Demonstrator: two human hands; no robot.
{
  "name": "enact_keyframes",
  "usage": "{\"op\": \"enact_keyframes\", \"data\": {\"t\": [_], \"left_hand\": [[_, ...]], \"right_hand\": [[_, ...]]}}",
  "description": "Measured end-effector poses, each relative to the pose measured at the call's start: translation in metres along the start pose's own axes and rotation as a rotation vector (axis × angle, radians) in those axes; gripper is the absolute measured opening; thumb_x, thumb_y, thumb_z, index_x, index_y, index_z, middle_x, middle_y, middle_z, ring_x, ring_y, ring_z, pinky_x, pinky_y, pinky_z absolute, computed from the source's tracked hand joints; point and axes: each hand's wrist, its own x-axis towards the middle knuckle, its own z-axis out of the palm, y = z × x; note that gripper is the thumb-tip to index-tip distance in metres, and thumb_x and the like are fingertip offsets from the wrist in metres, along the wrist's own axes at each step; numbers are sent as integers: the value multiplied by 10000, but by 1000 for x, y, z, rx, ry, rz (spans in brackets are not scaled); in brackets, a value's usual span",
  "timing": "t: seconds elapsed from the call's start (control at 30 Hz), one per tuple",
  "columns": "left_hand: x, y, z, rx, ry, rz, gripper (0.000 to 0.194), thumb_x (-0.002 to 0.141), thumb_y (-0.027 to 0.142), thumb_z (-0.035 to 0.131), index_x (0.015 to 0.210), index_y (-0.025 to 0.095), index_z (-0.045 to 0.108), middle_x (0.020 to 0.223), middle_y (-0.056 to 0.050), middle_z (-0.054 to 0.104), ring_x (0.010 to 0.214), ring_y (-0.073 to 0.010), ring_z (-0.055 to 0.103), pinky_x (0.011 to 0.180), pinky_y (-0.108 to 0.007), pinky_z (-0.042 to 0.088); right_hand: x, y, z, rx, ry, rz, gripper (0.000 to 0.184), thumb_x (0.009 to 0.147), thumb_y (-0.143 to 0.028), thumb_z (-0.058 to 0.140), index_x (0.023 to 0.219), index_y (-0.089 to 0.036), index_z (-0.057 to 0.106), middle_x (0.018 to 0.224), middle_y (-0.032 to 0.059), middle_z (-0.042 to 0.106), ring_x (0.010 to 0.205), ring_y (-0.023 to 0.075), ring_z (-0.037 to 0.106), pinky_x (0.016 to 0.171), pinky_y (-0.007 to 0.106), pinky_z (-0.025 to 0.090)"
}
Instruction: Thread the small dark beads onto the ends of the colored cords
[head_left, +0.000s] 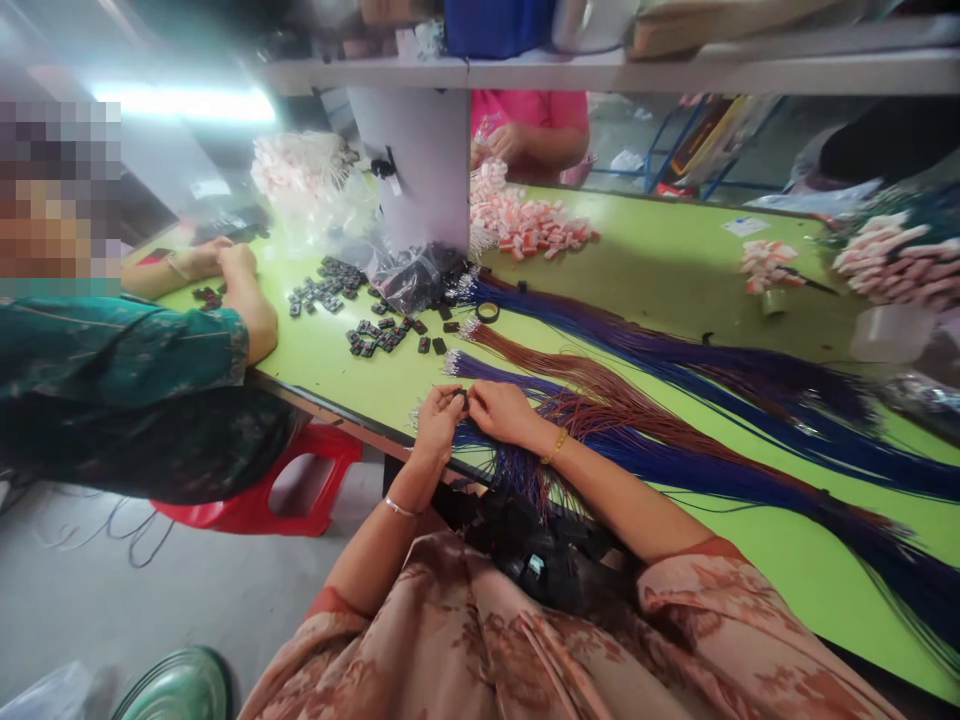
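Observation:
Close together at the table's near edge, both hands meet over a small black connector housing (461, 398). My left hand (437, 420) pinches that housing between thumb and fingers. The fingers of my right hand (501, 411) are closed against its other side; what they grip is too small to make out. Around the hands lie bundles of long wires with pale metal ends: brown wires (525, 355), purple wires (487, 371) and blue wires (630, 455). Some wires (525, 480) hang down toward my lap. Loose black housings (379, 337) are scattered beyond my left hand.
A roll of black tape (487, 312) lies behind the wires. Pink-and-white connectors (536, 228) are heaped by an upright panel (420, 170). A co-worker's hands (217, 260) are at the left, beside a red stool (300, 480). Another person (540, 130) works opposite. A shelf (675, 75) spans overhead.

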Motion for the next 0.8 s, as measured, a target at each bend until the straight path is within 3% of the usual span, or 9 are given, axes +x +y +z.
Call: {"op": "enact_keyframes", "data": {"t": [0.1,0.17,0.33,0.43,0.57,0.8], "left_hand": [[0,1,-1,-30,-24,1,352,637,275,762,902,147,569,782,-19,651,732,-117,625,761,-305,500],[0,1,-2,-30,-37,13,353,647,282,757,910,145,567,791,-24,655,746,-121,632,785,-321,501],[1,0,-4,-19,-67,12,365,640,293,769,910,149,570,786,-23,659,731,-116,630,753,-302,504],[1,-1,-4,-13,-78,29,374,639,307,769,913,149,570,784,-23,660,723,-114,628,749,-302,506],[2,-3,-5,-2,-90,35,400,633,326,770,929,145,569,790,-26,661,721,-112,627,752,-304,508],[2,-5,-5,-6,-96,36,378,649,322,759,921,147,563,791,-29,654,735,-114,621,752,-300,505]], "right_hand": [[24,21,-14,37,34,43,228,898,-274,424,867,-167,623,843,56,672,724,151,562,628,247,329],[43,39,-19,-63,82,163,211,875,-269,454,881,-160,634,876,84,670,758,174,567,640,263,338],[71,64,-8,-216,8,246,217,871,-272,457,870,-163,644,939,151,651,785,230,580,641,301,358],[71,64,-2,-252,9,237,238,887,-265,423,939,-141,619,951,186,641,783,250,581,655,320,368],[70,61,-5,-199,42,198,240,893,-252,398,992,-134,582,904,159,650,717,221,561,642,304,346],[89,31,-10,213,146,17,160,812,-232,454,807,-147,590,728,28,615,628,124,484,612,234,336]]}}
